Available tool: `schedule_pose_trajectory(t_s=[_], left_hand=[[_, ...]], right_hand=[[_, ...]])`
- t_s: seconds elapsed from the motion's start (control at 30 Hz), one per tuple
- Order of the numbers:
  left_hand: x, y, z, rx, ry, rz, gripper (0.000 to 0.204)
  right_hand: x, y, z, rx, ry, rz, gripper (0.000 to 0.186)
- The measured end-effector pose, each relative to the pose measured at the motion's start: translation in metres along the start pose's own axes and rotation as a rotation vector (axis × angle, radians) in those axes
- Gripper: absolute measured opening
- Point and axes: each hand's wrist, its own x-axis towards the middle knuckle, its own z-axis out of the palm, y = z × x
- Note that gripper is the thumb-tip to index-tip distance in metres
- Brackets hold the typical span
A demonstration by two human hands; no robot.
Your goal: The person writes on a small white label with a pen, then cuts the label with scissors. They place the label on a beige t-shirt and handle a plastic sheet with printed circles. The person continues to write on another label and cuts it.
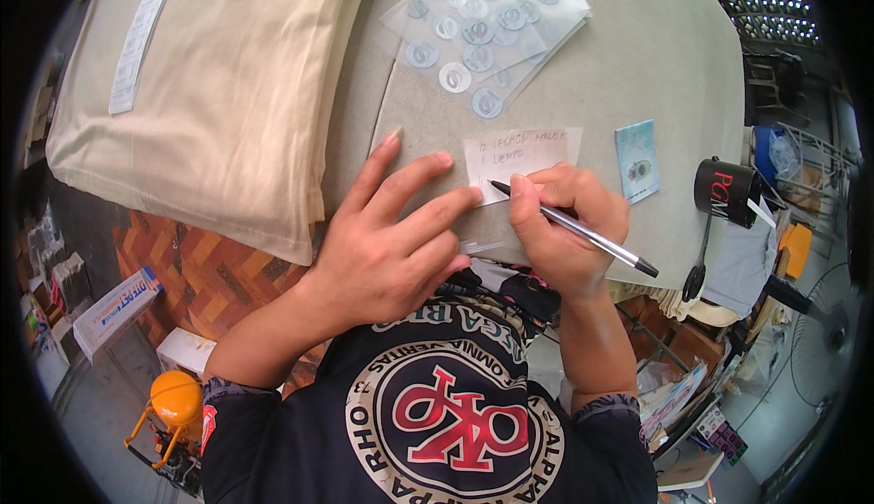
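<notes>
My right hand (572,224) grips a silver and black pen (596,236), its tip touching a small white slip of paper (533,151) that bears some handwriting. My left hand (382,251) lies on the table with its fingers spread, and one fingertip rests at the slip's lower left edge. Just right of the slip is a small pale teal packet or card (637,163). Beyond it, overlapping translucent sheets with round grey-blue stickers (477,30) lie on the pale tabletop (655,58).
Folded cream cloth (228,103) covers the left, with a long printed strip (146,35) on it. A black holder (726,193) sits at the table's right edge. A fan (824,331) stands farther right. Lower left are a long box (118,313) and a yellow tank (176,398).
</notes>
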Motion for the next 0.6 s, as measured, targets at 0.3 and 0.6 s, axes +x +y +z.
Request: schedule_pose_trajectory(t_s=[0.3, 0.6], left_hand=[[0.0003, 0.0004, 0.001, 0.021, 0.004, -0.001, 0.03], [0.0012, 0.0009, 0.0013, 0.031, 0.017, 0.001, 0.03]], right_hand=[[0.0014, -0.0012, 0.0007, -0.057, -0.041, -0.016, 0.02], [-0.0005, -0.0007, 0.0008, -0.047, -0.006, 0.047, 0.02]])
